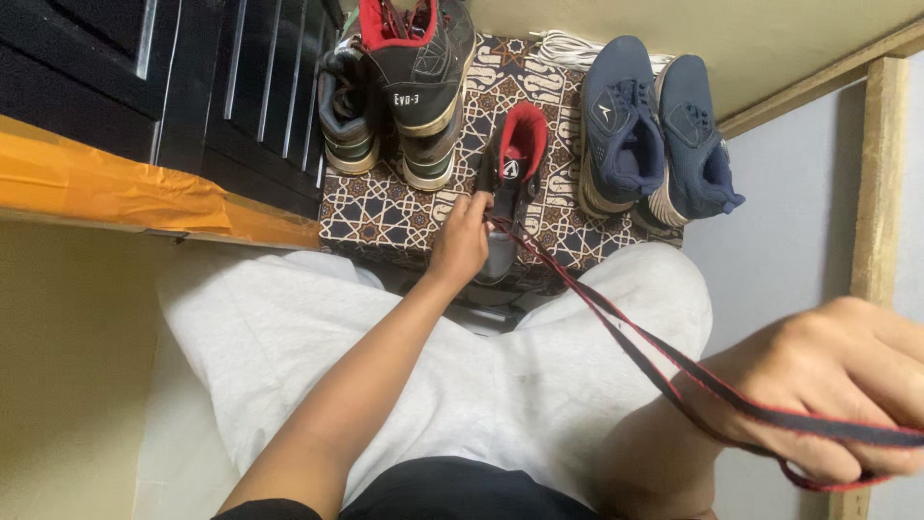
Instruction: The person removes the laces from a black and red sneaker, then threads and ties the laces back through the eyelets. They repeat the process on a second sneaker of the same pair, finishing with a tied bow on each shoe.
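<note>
1. Pale floor fills the lower left of the head view, with a dark cabinet (192,87) at the upper left, an orange strip (115,193) running along its foot, and a wooden post (881,183) standing at the right edge.
2. Light grey trousers (318,337) cover the person's legs across the middle of the view, knees pointing toward a patterned mat (385,217).
3. On the mat's right part lies a pair of navy shoes (645,135), the two touching side by side, openings facing down the view.
4. At the mat's upper left sits a black high-top shoe (419,82) with a red lining, resting partly on a darker shoe (346,111) just beside it.
5. Between these groups, near the mat's front edge, stands a black shoe (507,188) with a red inside.
6. Right hand (847,385), close to the camera at the lower right, has its fingers curled shut around a black lace (616,332) with red edges, which runs taut from that hand up to the black shoe.
7. Left hand (462,241) reaches forward, its fingers pinched narrow on the shoe's front where the lace comes out.
8. White cord (563,46) lies bunched at the mat's far edge.
</note>
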